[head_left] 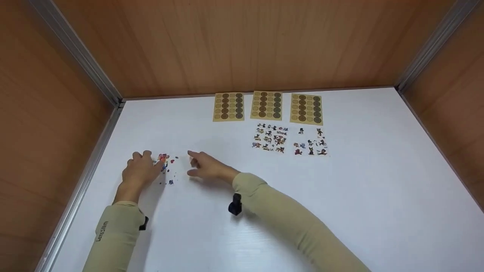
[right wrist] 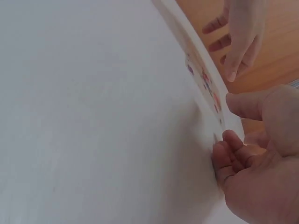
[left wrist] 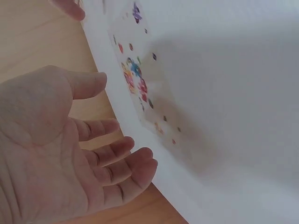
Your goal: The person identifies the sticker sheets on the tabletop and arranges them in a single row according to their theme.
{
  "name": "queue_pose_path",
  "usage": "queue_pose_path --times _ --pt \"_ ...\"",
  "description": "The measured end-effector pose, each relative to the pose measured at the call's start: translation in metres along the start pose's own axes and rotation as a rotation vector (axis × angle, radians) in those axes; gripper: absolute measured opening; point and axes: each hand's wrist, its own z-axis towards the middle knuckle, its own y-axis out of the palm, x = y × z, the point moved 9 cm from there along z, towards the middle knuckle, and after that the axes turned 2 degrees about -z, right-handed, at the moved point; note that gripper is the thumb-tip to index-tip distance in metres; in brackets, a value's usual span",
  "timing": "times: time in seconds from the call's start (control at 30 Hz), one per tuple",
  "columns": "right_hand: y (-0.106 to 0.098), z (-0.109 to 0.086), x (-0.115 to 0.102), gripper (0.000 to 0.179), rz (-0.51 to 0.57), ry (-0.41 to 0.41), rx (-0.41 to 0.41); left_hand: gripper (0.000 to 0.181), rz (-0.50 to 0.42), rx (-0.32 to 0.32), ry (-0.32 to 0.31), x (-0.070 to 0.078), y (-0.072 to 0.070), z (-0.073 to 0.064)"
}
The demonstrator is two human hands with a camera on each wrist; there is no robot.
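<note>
A clear sticker sheet [head_left: 166, 170] with small colourful pictures lies on the left part of the white table. At its left side is my left hand [head_left: 140, 169], the thumb near the printed cluster and the loosely bent fingers spread along the edge. In the left wrist view that hand [left wrist: 88, 140] holds nothing, its palm and fingers in plain sight next to the sheet [left wrist: 140, 79]. On the sheet's right side hovers my right hand [head_left: 206, 165], index finger pointing left and thumb apart from it. The right wrist view shows the hand [right wrist: 261, 154] with nothing between thumb and fingers.
Three tan sheets of round stickers [head_left: 228, 107] lie in a row along the back of the table. In front of them are two clear sheets of small character stickers [head_left: 270, 138]. Wooden panels [head_left: 242, 45] with metal edges stand around the table [head_left: 378, 189].
</note>
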Motion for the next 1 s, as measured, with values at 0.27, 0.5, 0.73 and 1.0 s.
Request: queue_pose_path --times 0.27,0.5,0.73,1.0 --pt "-0.073 -0.055 0.023 0.073 -0.064 -0.085 0.072 0.064 -0.072 -0.029 0.149 0.078 0.014 0.012" --pt "-0.15 -0.115 0.081 0.08 -0.181 0.006 0.219 0.066 -0.175 -0.114 0.319 0.159 0.044 0.029" --pt "-0.176 -0.16 0.128 0.093 -0.289 0.07 0.206 0.072 -0.178 -0.188 0.397 0.22 0.08 0.043" --pt "-0.192 -0.168 0.172 0.108 -0.289 0.197 0.139 0.092 -0.141 -0.291 0.432 0.256 0.113 0.052"
